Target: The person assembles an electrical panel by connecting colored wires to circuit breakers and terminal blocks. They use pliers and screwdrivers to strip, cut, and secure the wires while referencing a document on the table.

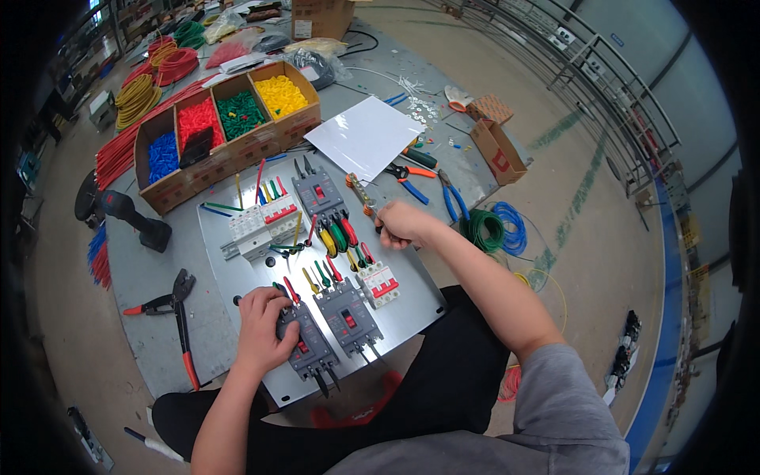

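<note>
A metal mounting plate [427, 297] lies before me, carrying several breakers and short coloured wires. My left hand [265, 328] is closed over the upper left side of a grey moulded-case circuit breaker [305, 344], thumb on its face. A similar breaker [347, 317] sits just right of it. My right hand [401, 224] is closed beside the lower end of a brass terminal bar [360, 192]; its fingertips hide whatever is in them. Nearby are the upper grey breaker [319, 192], small white breakers with red levers [378, 283], and looped yellow, green and red wires [338, 234].
Left of the plate lie a cordless drill [136, 220] and a red-handled crimper [180, 309]. Behind stands a cardboard box [229, 161] with coloured caps. A white sheet [364, 138], pliers [451, 194] and an open carton [499, 150] are at the right. Wire coils [483, 231] lie beyond the table's edge.
</note>
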`<action>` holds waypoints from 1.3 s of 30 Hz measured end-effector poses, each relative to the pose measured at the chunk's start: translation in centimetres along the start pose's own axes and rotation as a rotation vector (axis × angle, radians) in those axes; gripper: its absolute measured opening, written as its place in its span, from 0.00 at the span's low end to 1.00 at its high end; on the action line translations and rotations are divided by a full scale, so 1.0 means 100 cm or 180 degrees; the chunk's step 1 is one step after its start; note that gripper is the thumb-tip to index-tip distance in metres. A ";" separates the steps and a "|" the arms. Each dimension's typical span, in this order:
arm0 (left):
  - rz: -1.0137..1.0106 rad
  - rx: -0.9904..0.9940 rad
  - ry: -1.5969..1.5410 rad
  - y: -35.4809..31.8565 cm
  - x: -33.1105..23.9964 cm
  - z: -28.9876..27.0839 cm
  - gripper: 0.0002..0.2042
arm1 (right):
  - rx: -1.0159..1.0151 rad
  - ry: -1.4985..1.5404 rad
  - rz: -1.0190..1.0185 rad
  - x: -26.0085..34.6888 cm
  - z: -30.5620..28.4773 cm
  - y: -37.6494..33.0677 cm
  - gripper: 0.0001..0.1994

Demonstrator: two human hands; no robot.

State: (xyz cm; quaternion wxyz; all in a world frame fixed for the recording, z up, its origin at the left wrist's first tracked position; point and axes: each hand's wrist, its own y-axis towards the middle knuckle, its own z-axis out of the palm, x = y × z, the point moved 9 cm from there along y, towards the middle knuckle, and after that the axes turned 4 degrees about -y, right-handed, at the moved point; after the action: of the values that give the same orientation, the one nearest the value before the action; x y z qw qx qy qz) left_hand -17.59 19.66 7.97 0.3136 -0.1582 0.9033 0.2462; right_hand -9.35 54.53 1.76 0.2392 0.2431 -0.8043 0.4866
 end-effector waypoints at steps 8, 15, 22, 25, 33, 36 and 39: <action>-0.0068 -0.0046 -0.0111 0.000 0.003 0.005 0.19 | 0.0075 0.0799 0.0090 -0.004 0.008 -0.002 0.14; -0.0172 0.0056 -0.0243 0.000 0.007 0.005 0.21 | -0.0085 -0.0198 -0.0062 0.001 -0.010 0.001 0.16; -0.0268 0.0245 -0.0260 -0.002 0.009 0.006 0.21 | -0.0354 -0.0956 -0.0087 0.012 -0.018 0.002 0.17; -0.0152 0.0236 -0.0124 -0.007 0.012 0.007 0.21 | -0.0173 -0.0991 -0.0167 0.018 -0.018 0.000 0.16; -0.0216 0.0285 -0.0241 -0.010 0.014 0.002 0.19 | 0.0159 0.0908 0.0193 -0.005 0.001 0.007 0.12; -0.0155 0.0237 -0.0325 -0.008 0.015 0.006 0.19 | 0.0432 0.1523 0.0405 -0.022 0.000 0.015 0.10; -0.0167 0.0220 -0.0363 -0.010 0.017 0.007 0.19 | 0.0156 0.1073 0.0382 -0.029 -0.007 0.019 0.09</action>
State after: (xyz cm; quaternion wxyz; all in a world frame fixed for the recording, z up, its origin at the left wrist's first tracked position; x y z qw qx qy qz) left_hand -18.12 19.02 6.04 0.3761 -0.1567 0.8875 0.2152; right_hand -8.18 56.38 -1.04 0.3353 0.1154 -0.7538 0.5533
